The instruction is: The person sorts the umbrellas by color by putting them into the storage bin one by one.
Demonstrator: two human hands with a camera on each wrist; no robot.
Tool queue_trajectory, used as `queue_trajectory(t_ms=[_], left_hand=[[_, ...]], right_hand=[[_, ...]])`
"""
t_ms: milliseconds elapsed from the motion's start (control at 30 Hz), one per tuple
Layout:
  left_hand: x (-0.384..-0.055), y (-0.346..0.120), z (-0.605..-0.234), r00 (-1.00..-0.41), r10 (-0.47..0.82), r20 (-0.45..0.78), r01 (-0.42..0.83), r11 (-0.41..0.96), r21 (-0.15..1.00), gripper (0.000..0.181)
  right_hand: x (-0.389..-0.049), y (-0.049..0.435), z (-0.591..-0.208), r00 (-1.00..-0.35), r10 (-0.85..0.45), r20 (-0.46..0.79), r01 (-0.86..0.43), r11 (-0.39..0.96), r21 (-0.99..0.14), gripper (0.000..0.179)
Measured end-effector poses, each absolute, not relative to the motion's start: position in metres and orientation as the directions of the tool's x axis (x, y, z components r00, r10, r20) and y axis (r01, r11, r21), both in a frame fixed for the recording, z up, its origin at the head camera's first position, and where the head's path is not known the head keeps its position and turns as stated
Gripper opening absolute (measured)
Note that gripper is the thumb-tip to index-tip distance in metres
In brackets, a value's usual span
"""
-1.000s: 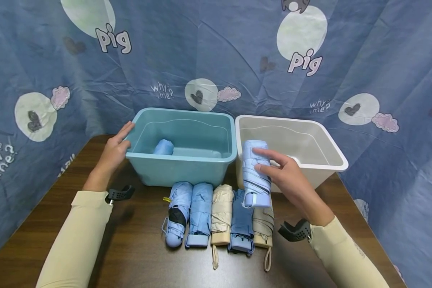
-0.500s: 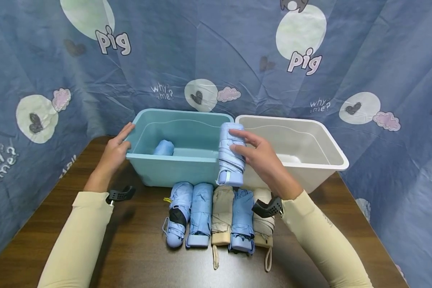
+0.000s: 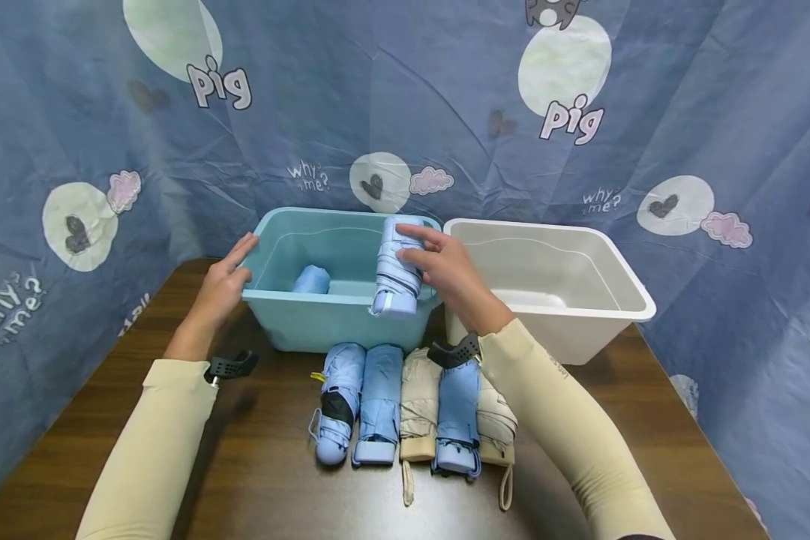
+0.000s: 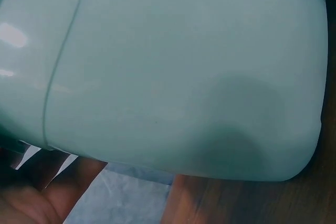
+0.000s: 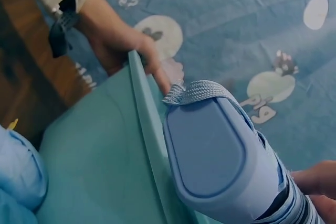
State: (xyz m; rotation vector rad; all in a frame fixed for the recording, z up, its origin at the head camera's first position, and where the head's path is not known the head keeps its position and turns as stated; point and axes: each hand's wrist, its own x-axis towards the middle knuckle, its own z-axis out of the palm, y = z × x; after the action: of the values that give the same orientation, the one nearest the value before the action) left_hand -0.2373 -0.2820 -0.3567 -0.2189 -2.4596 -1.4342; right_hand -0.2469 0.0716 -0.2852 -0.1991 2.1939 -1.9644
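My right hand [image 3: 451, 270] pinches a folded light-blue umbrella [image 3: 396, 281] between thumb and fingers. The umbrella is held nearly upright over the right part of the teal bin [image 3: 337, 324], its flat handle end toward me; the right wrist view shows that handle [image 5: 210, 150] and its strap close up. At the bin's left end my left hand [image 3: 217, 294] grips the rim, thumb on one side and fingers on the other. Inside the bin lies another blue bundle [image 3: 312, 280], partly hidden by the front wall.
A white bin [image 3: 553, 330] stands right of the teal one. In front of both, several folded umbrellas lie in a row: blue ones [image 3: 381, 405] and beige ones [image 3: 418, 405]. My right forearm passes over the row's right end. A patterned blue cloth [image 3: 486, 90] hangs behind the table.
My right hand has carried the light-blue umbrella left and away from me, from the front of the white bin to over the teal bin. The left hand stays at the rim.
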Motion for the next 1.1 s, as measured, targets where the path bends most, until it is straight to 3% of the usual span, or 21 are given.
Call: queue_trajectory(t_ms=[900,1100], left_hand=[[-0.234,-0.281,-0.352,-0.946,-0.012,0.324,0.28,0.476,0.834,0.06],[-0.236,-0.283,-0.356,-0.947,-0.015,0.32,0.273,0.482,0.833,0.06]], right_hand=[[-0.302,-0.015,-0.298,-0.986,-0.092,-0.143,0.151,-0.092,-0.984,0.04],[-0.308,-0.029,-0.305,-0.988,-0.06,-0.142,0.146,-0.071,-0.987,0.041]])
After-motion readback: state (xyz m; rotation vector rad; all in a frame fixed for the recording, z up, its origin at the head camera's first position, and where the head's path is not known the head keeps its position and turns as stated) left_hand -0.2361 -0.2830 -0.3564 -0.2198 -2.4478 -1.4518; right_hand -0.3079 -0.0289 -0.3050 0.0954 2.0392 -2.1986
